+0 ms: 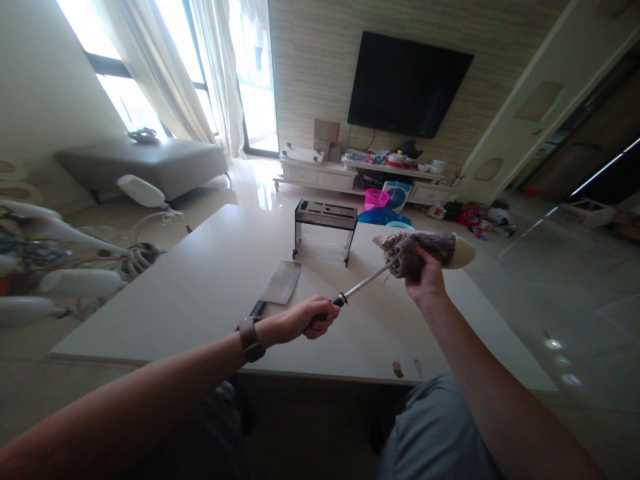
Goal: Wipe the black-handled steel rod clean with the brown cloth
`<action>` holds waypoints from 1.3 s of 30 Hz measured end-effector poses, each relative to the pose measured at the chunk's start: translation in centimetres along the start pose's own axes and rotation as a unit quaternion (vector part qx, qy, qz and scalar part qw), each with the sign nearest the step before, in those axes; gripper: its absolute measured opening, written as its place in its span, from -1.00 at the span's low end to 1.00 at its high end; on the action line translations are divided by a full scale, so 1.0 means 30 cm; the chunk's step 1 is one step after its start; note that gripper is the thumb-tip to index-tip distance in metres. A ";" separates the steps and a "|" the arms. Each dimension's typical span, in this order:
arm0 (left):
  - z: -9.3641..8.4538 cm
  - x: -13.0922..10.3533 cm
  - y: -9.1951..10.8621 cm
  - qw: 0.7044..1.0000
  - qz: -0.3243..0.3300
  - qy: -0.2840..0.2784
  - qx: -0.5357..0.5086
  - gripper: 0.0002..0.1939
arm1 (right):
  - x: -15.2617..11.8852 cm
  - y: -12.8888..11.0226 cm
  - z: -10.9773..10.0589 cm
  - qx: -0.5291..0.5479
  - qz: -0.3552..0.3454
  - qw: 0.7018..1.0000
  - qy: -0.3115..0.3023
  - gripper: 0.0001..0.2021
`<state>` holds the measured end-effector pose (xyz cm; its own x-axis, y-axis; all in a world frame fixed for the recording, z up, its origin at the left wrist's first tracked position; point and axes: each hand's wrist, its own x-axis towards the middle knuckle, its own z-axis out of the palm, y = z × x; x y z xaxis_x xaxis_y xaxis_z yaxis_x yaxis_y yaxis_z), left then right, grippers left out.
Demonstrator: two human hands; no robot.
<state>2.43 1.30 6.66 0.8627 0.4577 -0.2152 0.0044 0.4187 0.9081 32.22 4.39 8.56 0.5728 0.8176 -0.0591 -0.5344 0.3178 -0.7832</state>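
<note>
Over the white table (200, 267), my left hand (315, 317) is wrapped round the black handle of a honing steel (367, 280). The rod slants up to the right, and its far end disappears into a grey and cream fluffy cloth (425, 253). My right hand (427, 277) grips that cloth around the rod's end, thumb on top. A cleaver (283, 283) with a broad blade lies flat beyond my left wrist, its dark handle partly hidden by my forearm. Behind it stands a knife block (326, 215) with a slotted black top and clear sides.
Two small stickers (397, 369) lie at the table's near edge. White lamp shades (143, 191) crowd the left side. Beyond the table are a pink basket (376, 199), a low cabinet (335, 179) and a wall television (407, 83). A grey bench (150, 163) stands by the window.
</note>
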 end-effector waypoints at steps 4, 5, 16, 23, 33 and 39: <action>-0.024 -0.029 0.005 0.985 0.019 0.075 0.151 -0.68 | -0.029 0.017 0.020 -0.010 0.043 0.998 -0.039 -0.91; -0.026 -0.034 0.008 0.976 0.027 0.099 0.193 -0.69 | -0.043 0.026 0.028 -0.016 0.055 0.997 -0.051 -0.91; 0.014 0.011 -0.008 0.887 0.140 0.224 0.379 -0.78 | -0.317 0.194 0.117 -0.060 0.124 0.979 -0.152 -0.66; 0.027 0.020 -0.057 0.859 0.137 0.227 0.437 -0.80 | -0.359 0.239 0.112 -0.110 0.109 0.978 -0.137 -0.60; 0.031 0.034 -0.031 0.866 0.142 0.212 0.431 -0.86 | -0.309 0.177 0.125 -0.064 0.088 0.987 -0.116 -0.62; 0.044 0.027 -0.024 0.864 0.114 0.206 0.445 -0.86 | -0.172 0.134 0.078 -0.063 0.077 0.992 -0.084 -0.72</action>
<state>3.77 0.34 6.32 0.6402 0.7656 0.0627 0.4040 -0.4050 0.8203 25.66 2.58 7.16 0.3739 0.9233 -0.0877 -0.5192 0.1300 -0.8447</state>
